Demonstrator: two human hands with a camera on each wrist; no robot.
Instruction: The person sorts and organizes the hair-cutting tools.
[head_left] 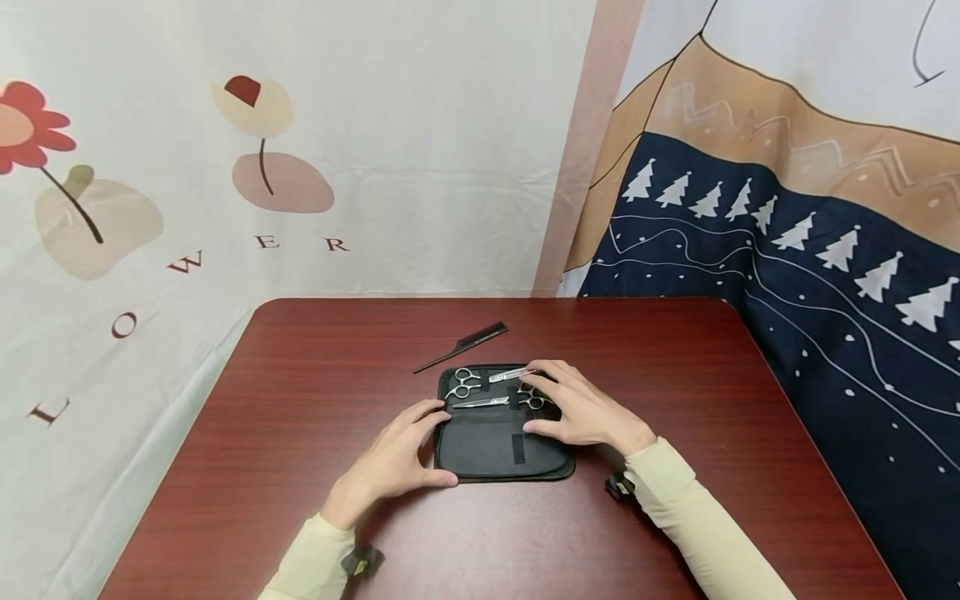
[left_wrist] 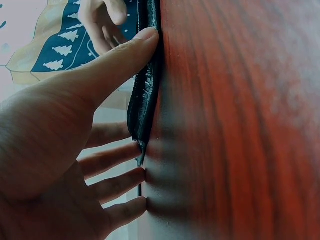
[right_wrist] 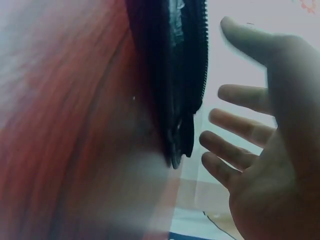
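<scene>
A black zip case (head_left: pixel 495 454) lies opened flat on the table, two pairs of silver hairdressing scissors under its elastic loops. The upper scissors (head_left: pixel 462 383) have their finger rings at the left; the lower scissors (head_left: pixel 480 403) point left, rings partly behind my right hand. My left hand (head_left: pixel 397 454) rests against the case's left side, thumb at the near corner. In the left wrist view its thumb (left_wrist: pixel 135 45) touches the zip edge and its fingers stretch out along the side. My right hand (head_left: pixel 581 408) hovers over the case's right part, fingers spread and apart from the case in the right wrist view.
Behind the case lies a black tail comb (head_left: pixel 472 340), slanted with its thin tail to the left. The reddish-brown table (head_left: pixel 315 375) has a rounded far edge against printed curtains (head_left: pixel 450 167). Each wrist wears a small dark camera (head_left: pixel 362 561).
</scene>
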